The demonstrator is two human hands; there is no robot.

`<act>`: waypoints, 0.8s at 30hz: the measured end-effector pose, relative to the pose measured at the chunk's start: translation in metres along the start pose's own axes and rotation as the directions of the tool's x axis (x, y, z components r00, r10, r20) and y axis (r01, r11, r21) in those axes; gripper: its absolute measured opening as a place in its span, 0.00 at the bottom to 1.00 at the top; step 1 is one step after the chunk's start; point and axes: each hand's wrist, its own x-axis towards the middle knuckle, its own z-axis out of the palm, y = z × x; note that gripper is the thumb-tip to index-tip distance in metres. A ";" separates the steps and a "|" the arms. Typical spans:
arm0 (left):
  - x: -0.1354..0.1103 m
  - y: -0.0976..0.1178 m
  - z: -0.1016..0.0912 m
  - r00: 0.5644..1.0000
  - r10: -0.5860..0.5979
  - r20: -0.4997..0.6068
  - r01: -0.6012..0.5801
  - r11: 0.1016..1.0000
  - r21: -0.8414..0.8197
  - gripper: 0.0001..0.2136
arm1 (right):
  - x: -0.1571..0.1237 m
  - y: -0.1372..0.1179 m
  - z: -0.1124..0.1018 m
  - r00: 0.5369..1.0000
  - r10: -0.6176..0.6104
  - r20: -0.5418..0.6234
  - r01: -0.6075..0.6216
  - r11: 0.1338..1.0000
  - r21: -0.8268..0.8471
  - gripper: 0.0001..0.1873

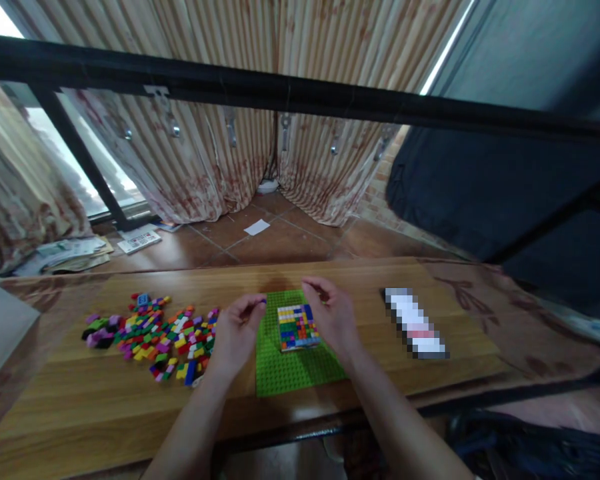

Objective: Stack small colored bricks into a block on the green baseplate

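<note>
My left hand (239, 331) is above the left edge of a green studded baseplate (275, 383). Between its thumb and fingertips is a small dark blue toy brick (263, 301). A square block of many-coloured bricks (299, 328), with white and yellow ones along its far left part, sits on the baseplate. My right hand (331, 317) is at the block's right side and partly covers it. Its fingers are curved and a little apart, with nothing visible in them; whether they touch the block I cannot tell.
A loose pile of coloured bricks (155, 333) spreads over the wooden table (105, 413) on the left. On the right lies a pixelated phone-like object (415, 323). A dark horizontal bar (280, 93) crosses in front of the curtains (220, 167) beyond the table.
</note>
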 end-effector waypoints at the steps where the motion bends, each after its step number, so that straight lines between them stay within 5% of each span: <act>1: -0.003 0.000 0.003 1.000 -0.020 -0.005 0.020 0.999 -0.031 0.12 | 0.003 -0.001 0.001 1.000 -0.014 -0.015 0.014 1.000 -0.007 0.13; 9: -0.007 0.005 0.018 0.995 -0.100 -0.004 0.098 0.982 -0.163 0.12 | -0.014 0.015 -0.001 0.977 -0.113 0.183 0.125 0.990 -0.058 0.12; 24: -0.010 0.000 0.028 1.000 0.002 0.007 -0.001 0.999 -0.050 0.12 | -0.008 0.017 0.010 0.931 -0.255 0.261 0.292 0.949 -0.117 0.10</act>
